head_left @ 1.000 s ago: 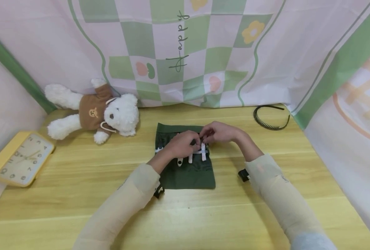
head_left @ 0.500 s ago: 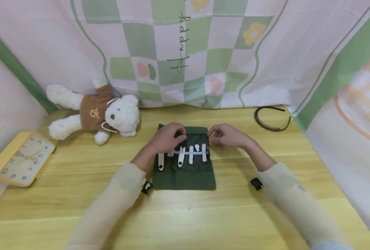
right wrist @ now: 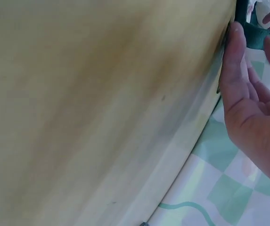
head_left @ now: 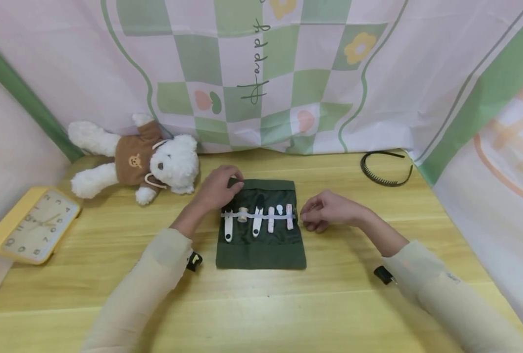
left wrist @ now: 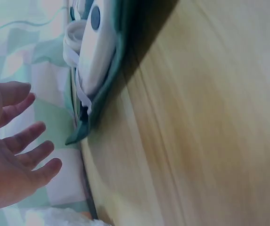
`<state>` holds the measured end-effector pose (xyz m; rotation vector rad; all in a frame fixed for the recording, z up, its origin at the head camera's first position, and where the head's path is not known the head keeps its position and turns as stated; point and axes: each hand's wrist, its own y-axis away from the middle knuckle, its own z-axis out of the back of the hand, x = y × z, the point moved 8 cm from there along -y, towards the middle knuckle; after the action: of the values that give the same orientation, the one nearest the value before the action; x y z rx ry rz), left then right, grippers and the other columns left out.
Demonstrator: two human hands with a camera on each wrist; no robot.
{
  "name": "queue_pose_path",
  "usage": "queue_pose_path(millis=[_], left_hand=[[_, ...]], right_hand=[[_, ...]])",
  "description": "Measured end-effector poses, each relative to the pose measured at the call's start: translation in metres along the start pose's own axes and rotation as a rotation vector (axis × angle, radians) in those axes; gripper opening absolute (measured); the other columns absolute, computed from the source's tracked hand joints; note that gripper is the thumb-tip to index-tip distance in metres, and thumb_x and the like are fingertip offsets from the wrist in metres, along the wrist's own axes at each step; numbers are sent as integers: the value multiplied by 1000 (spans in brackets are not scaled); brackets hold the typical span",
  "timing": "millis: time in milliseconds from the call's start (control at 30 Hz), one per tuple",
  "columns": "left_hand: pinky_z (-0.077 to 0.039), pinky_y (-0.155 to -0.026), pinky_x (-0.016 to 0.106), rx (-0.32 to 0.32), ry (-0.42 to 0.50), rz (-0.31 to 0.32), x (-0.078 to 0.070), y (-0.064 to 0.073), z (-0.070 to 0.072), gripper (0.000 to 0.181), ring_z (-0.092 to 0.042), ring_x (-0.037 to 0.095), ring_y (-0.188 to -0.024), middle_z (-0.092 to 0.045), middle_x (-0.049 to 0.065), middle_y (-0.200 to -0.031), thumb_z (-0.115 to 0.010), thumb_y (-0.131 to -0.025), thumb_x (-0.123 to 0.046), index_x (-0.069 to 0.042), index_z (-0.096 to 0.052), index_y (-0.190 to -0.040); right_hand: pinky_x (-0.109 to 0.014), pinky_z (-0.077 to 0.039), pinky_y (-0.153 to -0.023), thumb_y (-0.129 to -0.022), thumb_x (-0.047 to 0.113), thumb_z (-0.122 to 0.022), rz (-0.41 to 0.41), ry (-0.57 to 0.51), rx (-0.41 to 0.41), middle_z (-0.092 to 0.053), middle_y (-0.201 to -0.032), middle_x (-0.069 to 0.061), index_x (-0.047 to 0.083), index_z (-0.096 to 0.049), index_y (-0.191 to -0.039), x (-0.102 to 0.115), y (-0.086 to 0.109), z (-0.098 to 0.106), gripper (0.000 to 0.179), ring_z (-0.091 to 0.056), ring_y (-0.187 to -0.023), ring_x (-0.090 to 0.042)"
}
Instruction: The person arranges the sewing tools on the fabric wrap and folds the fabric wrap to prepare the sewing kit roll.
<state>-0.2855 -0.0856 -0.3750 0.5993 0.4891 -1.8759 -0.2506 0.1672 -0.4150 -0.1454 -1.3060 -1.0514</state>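
Observation:
An unrolled dark green cloth pouch lies flat on the table. A pale elastic band holds a row of small things on it: white-handled tools, a small spool, and pinkish-white strips. My left hand is over the pouch's upper left corner. In the left wrist view the left hand has its fingers spread, with nothing held. Close beside the pouch's right edge is my right hand, fingers loosely bent. The right wrist view shows the right hand's fingers extended near the pouch edge; contact is unclear.
At the back left lies a white plush bear in a brown top. A yellow clock stands at the left, and a black toothed headband rests at the back right. A patterned curtain hangs behind the wooden table.
Both hands have moved apart from over the pouch's middle and right side. The left went to the upper left corner, the right outward and down past the right edge, uncovering the row of tools.

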Motion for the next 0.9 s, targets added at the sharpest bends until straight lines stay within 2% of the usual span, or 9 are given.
queue_pose_path(millis=[367, 567, 700, 800, 900], left_hand=[[-36, -112, 51, 1, -56, 58, 10, 1, 1, 30, -44, 38, -138, -46, 22, -150, -60, -104, -16, -1, -63, -129], [-41, -108, 51, -13, -104, 68, 16, -4, 5, 33, -50, 38, -133, -54, 23, -142, -61, -102, -11, 2, -63, -132], [-49, -97, 51, -15, -119, 82, 20, -6, 5, 34, -61, 37, -118, -64, 21, -130, -61, -102, -10, 2, -63, -134], [-52, -91, 50, -17, -110, 104, 26, -8, 3, 32, -65, 37, -110, -68, 21, -124, -60, -102, -9, 0, -64, -132], [-54, -89, 50, -38, -113, 119, 29, -9, 4, 28, -66, 37, -110, -69, 20, -122, -60, -102, -9, 0, -68, -127]], right_hand=[[-41, -60, -79, -101, 15, -65, -98, -215, 83, -72, -104, -20, -13, -64, -121, -25, 15, -17, 35, -73, -92, -27], [-41, -60, -79, -98, 12, -68, -125, -330, 98, -73, -100, -22, -13, -67, -117, -33, 20, -30, 31, -74, -90, -28], [-41, -60, -80, -96, 7, -69, -136, -392, 108, -73, -99, -22, -13, -66, -116, -37, 21, -38, 29, -74, -88, -27], [-40, -60, -81, -94, 4, -70, -137, -404, 112, -74, -97, -21, -13, -65, -116, -38, 22, -41, 28, -74, -87, -26], [-38, -60, -78, -92, 3, -71, -122, -384, 130, -74, -95, -21, -12, -65, -113, -37, 23, -45, 26, -74, -85, -25]])
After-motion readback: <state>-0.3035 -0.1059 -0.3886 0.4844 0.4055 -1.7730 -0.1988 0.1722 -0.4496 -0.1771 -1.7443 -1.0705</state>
